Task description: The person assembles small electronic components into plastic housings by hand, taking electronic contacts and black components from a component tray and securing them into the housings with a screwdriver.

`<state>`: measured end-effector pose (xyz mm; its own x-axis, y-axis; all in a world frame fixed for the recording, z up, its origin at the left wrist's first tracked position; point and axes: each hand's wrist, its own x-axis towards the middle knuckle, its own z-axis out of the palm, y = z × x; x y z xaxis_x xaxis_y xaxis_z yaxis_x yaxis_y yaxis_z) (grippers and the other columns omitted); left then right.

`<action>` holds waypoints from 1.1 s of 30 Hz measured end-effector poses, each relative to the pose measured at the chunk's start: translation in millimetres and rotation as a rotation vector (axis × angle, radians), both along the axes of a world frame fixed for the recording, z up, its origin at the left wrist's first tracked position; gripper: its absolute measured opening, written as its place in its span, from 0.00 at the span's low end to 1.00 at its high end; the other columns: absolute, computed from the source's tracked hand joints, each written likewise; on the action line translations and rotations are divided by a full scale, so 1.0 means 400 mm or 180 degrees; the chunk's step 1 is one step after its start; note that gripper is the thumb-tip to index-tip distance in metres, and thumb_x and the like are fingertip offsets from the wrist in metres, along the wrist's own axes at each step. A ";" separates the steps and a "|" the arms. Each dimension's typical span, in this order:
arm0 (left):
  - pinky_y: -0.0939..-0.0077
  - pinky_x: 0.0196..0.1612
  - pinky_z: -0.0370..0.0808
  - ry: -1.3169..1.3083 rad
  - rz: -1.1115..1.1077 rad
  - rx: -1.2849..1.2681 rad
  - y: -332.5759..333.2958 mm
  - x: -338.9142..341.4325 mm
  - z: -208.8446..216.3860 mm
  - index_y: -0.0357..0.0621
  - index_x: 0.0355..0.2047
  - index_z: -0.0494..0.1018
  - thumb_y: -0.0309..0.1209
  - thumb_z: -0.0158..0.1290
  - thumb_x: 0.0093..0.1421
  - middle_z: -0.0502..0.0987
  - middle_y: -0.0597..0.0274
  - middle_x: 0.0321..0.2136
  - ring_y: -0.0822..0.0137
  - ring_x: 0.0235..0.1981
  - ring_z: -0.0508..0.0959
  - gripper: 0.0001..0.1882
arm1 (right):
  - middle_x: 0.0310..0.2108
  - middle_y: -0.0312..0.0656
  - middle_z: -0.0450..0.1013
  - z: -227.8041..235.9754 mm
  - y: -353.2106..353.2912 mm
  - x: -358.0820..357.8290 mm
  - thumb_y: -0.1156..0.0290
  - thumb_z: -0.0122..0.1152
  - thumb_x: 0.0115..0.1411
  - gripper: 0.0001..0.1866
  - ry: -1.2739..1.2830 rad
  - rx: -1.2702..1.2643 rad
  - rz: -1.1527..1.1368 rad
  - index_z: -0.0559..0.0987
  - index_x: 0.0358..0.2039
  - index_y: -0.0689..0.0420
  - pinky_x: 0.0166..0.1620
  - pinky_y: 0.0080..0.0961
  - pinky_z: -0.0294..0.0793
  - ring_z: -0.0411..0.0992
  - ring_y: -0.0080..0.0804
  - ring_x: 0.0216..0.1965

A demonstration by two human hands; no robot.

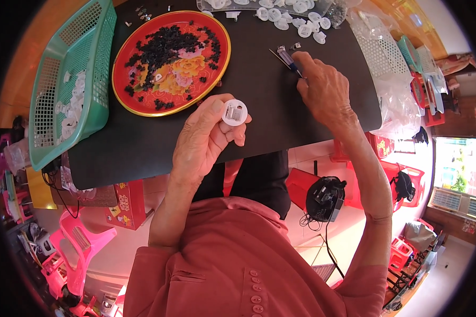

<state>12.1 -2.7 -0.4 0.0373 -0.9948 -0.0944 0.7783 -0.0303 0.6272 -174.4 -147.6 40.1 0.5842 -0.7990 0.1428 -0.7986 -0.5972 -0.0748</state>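
My left hand (203, 134) is closed on a small round white plastic part (235, 112), held up above the table's near edge. A rectangular recess shows in its face. Farther right, my right hand (325, 89) reaches over the dark table, its thumb and index finger apart. In front of the gap between them lies a slim tool with a dark blue handle (288, 59); I cannot tell whether the fingers touch it. Tiny metal pieces (297, 46) sit just beyond the index fingertip. Several similar white round parts (304, 30) are scattered at the table's far side.
A red round tray (137, 108) with a gold rim holds many small black pieces. Left of it, a green plastic basket (98, 113) contains white parts. Clear plastic bags (399, 103) hang at the right edge. A pink chair (82, 240) stands below on the left.
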 end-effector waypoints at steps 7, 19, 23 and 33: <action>0.75 0.31 0.73 -0.0007 0.0002 -0.0002 -0.008 -0.006 0.008 0.32 0.43 0.65 0.36 0.40 0.65 0.74 0.48 0.31 0.67 0.24 0.74 0.17 | 0.26 0.48 0.72 -0.013 -0.040 -0.028 0.75 0.55 0.47 0.18 -0.0120 0.0142 -0.0271 0.70 0.41 0.58 0.32 0.43 0.71 0.73 0.47 0.30; 0.71 0.29 0.74 0.0474 -0.0278 0.0068 -0.006 0.009 -0.009 0.35 0.43 0.64 0.38 0.42 0.65 0.74 0.45 0.32 0.66 0.25 0.74 0.17 | 0.29 0.41 0.71 0.013 0.106 0.048 0.67 0.46 0.63 0.12 -0.4614 0.3828 0.0672 0.72 0.36 0.64 0.34 0.18 0.67 0.67 0.22 0.27; 0.70 0.28 0.74 0.0589 -0.0270 0.0106 -0.006 0.007 -0.006 0.35 0.44 0.64 0.39 0.42 0.65 0.74 0.45 0.31 0.66 0.25 0.74 0.18 | 0.34 0.41 0.71 -0.011 0.117 0.070 0.65 0.46 0.64 0.13 -0.4809 0.3708 0.1168 0.71 0.37 0.64 0.35 0.18 0.68 0.68 0.22 0.30; 0.70 0.28 0.74 0.0447 -0.0314 0.0262 -0.004 0.006 0.005 0.31 0.44 0.66 0.38 0.40 0.66 0.74 0.45 0.30 0.65 0.24 0.73 0.19 | 0.32 0.39 0.72 -0.034 0.105 0.090 0.69 0.48 0.63 0.20 -0.4347 0.3203 0.1540 0.61 0.53 0.65 0.43 0.19 0.68 0.68 0.21 0.34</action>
